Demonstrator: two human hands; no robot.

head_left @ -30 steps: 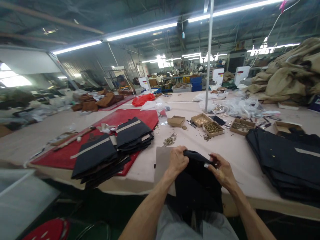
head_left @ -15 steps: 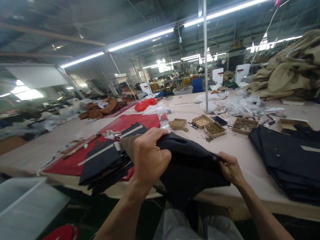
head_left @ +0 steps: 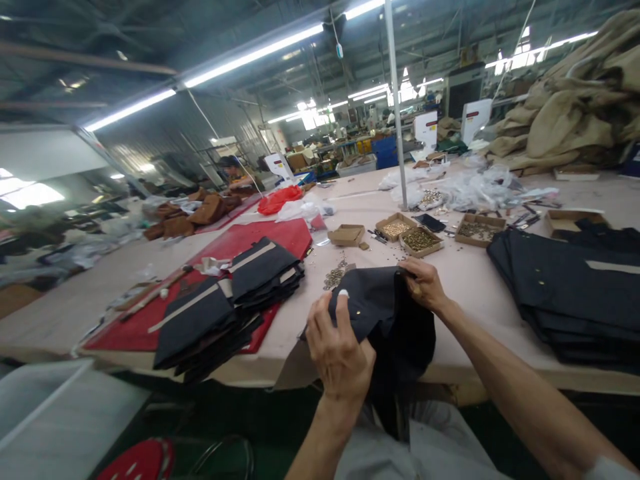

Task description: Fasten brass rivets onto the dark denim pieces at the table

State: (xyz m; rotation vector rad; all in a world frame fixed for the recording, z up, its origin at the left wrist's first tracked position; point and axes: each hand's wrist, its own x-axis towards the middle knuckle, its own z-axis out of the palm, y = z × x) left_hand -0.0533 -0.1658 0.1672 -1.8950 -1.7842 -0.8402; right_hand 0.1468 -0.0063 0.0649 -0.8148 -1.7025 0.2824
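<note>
A black fabric piece [head_left: 375,300] with a small brass-coloured stud hangs over the table's front edge, above my lap. My left hand [head_left: 337,353] grips its near left side, the index finger stretched along the cloth. At its upper right edge, my right hand [head_left: 423,287] pinches the fabric between thumb and fingers. The lower folds fall into shadow, and a lighter underside shows at the left. Just beyond the cloth lies a scatter of small metal pieces [head_left: 334,275].
Stacked black pieces [head_left: 195,313] lie partly on a red sheet [head_left: 125,332] at the left. Another black stack [head_left: 565,293] is at the right. Cardboard trays of small metal fittings [head_left: 421,241] stand behind my hands, near a vertical pole [head_left: 397,113].
My left hand has moved down and right, and my right hand up and left, bringing them closer together. The fabric has turned and bunched, showing its stud. The view has shifted slightly.
</note>
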